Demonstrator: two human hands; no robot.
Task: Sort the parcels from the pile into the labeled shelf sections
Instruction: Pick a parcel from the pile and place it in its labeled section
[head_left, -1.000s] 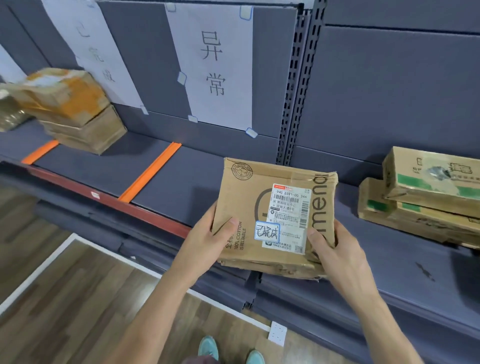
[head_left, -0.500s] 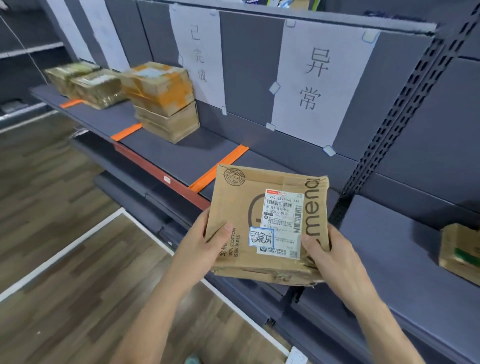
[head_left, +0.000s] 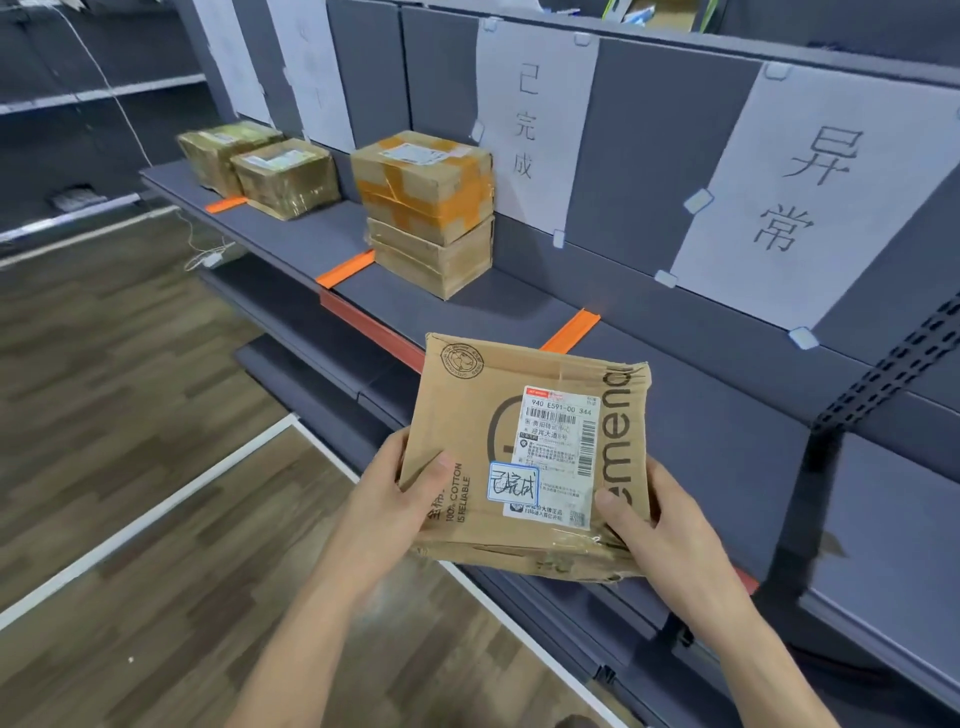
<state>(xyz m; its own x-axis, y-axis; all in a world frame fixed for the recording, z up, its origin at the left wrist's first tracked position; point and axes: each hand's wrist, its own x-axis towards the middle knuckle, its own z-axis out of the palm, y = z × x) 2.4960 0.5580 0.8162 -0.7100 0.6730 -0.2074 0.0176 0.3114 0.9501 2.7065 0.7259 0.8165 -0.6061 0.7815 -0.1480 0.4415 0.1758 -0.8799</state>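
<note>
Fingers of left hand (head_left: 390, 503), right hand (head_left: 671, 530) grasping parcel (head_left: 480, 415) — mostly hidden beneath; far signs (head_left: 311, 73) illegible

A parcel-sorting storeroom. Long grey metal shelving (head_left: 488, 312) lines the wall, split into sections by orange strips (head_left: 570, 331). Paper signs (head_left: 530, 124) with handwritten Chinese characters are taped above the sections. Taped cardboard parcels (head_left: 423, 176) sit stacked on the shelf. The wood-pattern floor (head_left: 130, 405) carries a white line (head_left: 156, 513).
</note>
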